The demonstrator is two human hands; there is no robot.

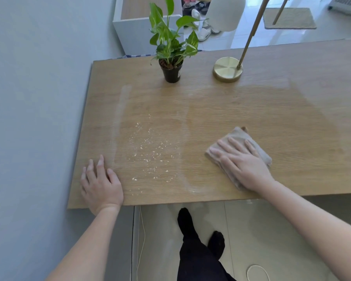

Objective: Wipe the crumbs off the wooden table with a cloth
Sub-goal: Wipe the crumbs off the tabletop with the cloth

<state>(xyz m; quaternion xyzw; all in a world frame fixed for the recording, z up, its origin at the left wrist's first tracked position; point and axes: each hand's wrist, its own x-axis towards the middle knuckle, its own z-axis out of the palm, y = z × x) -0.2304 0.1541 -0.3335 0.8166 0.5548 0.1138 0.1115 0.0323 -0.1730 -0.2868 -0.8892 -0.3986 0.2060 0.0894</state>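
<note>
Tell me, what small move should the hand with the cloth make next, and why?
Probably slide the cloth leftward into the crumbs: the right hand presses it flat, and the crumbs lie untouched between it and the left hand.

One light wooden rectangular table (251, 110), one folded beige cloth (239, 136), one green leafy plant in a black pot (171, 73), one brass-based lamp (227, 69). Two bare hands: left hand (101, 185), right hand (245, 165). Pale crumbs (150, 151): dozens, uncountable.
</note>
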